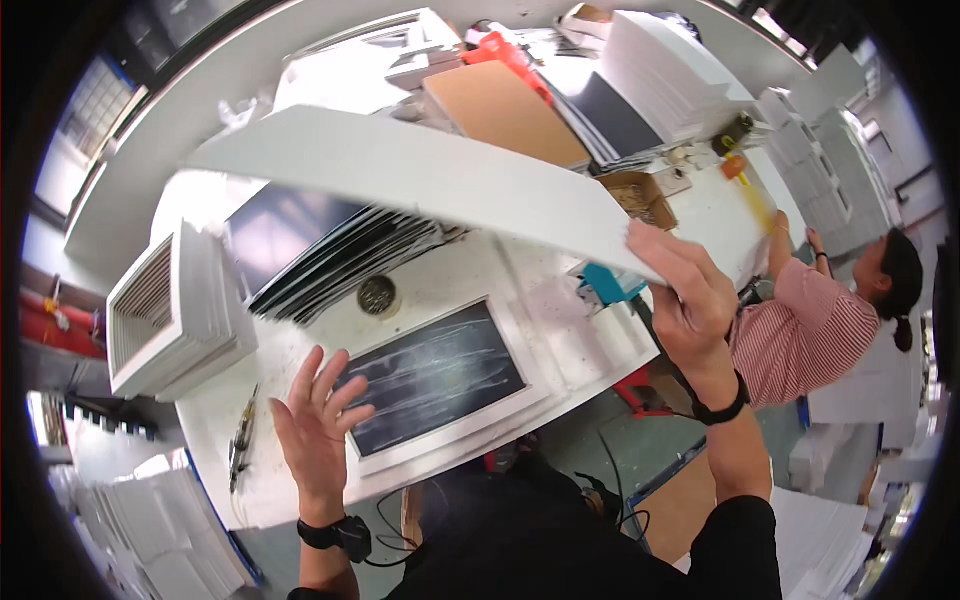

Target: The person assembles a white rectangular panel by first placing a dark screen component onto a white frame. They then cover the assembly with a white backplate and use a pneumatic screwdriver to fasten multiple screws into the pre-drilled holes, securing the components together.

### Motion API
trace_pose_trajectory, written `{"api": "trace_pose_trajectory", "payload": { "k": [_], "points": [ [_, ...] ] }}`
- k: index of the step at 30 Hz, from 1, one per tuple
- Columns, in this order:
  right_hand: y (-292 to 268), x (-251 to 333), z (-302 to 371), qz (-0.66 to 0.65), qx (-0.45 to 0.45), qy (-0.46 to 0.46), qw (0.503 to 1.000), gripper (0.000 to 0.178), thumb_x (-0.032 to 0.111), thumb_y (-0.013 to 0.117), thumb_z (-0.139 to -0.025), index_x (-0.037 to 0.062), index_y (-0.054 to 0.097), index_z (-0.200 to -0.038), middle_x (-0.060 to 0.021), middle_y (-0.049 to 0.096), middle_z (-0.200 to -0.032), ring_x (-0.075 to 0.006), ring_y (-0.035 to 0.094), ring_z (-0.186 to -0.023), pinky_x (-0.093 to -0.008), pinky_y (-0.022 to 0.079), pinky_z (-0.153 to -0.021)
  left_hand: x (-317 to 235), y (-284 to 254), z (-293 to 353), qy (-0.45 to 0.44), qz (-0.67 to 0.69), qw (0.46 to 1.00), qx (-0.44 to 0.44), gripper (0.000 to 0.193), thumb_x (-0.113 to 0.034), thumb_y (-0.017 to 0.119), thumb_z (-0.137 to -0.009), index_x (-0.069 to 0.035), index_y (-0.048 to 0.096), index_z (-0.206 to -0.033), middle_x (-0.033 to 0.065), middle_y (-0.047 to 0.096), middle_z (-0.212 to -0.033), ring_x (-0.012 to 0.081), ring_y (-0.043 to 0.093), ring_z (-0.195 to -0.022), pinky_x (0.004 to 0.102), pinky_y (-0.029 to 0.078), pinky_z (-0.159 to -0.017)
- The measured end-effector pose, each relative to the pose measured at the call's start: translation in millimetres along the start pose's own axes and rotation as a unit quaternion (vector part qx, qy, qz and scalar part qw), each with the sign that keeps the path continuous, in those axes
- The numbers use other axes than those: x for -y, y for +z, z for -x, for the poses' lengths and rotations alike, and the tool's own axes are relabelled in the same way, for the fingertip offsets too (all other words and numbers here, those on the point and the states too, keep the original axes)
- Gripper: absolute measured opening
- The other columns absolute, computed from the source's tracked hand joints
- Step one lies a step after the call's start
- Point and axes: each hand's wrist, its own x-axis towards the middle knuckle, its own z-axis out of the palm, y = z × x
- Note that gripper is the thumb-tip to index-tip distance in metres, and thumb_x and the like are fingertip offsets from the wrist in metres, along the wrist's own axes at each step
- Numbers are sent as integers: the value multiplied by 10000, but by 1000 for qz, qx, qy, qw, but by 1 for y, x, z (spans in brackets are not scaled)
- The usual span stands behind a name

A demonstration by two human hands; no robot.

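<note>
A person's left hand [318, 430] hovers, palm up, toward the left corner of the table's [275, 488] front edge, fingers spread, thumb out to the side. The right hand [692, 305] is raised by that edge's right corner, fingers bent in a grip, the right forearm [738, 450] angled up and inward.

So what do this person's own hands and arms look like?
Both the left hand and the right hand are ungloved. The left wrist wears a black strap with a boxy black unit; the right wrist has a black band. The forearms are bare below the black sleeve on the right arm.
</note>
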Motion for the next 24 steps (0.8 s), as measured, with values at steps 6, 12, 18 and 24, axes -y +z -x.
{"api": "trace_pose_trajectory", "payload": {
  "k": [6, 12, 18, 24],
  "points": [
    [19, 76, 105, -200, 185, -116, 955, 284, -3, 712, -832, 38, 732, -1113, -113, 705, -1211, -353, 700, -1157, -459, 615, -976, -18, -82, 116, -36, 33, 985, -167, 717, -493, 503, -1068, 50, 419, -1528, 205, 573, -1456, 293, 603, -1300, 393, 489, -1100],
    [28, 82, 192, -307, 242, 175, 904, 384, 34, 614, -974, -1, 617, -1356, -134, 655, -1329, -324, 660, -1235, -424, 582, -1005, 35, -90, 196, -75, -109, 965, -226, 642, -168, 641, -976, 78, 411, -1522, 156, 601, -1410, 220, 608, -1262, 341, 474, -1083],
    [51, 73, 238, -472, 235, 618, 584, 583, 284, 518, -1101, -126, 415, -1504, -229, 571, -1426, -277, 597, -1262, -346, 477, -1062, 73, -93, 167, -90, -132, 965, -206, 594, -152, 598, -1013, 54, 399, -1534, 145, 611, -1399, 193, 607, -1249, 319, 478, -1063],
    [119, 53, 283, -314, 184, 571, 736, 640, 295, 541, -1095, -217, 393, -1449, -205, 615, -1312, -205, 580, -1198, -324, 437, -1070, 121, -127, 109, -10, -239, 954, -179, 483, -181, 475, -1108, 43, 411, -1532, 109, 609, -1391, 151, 581, -1261, 288, 467, -1051]
  ]
}}
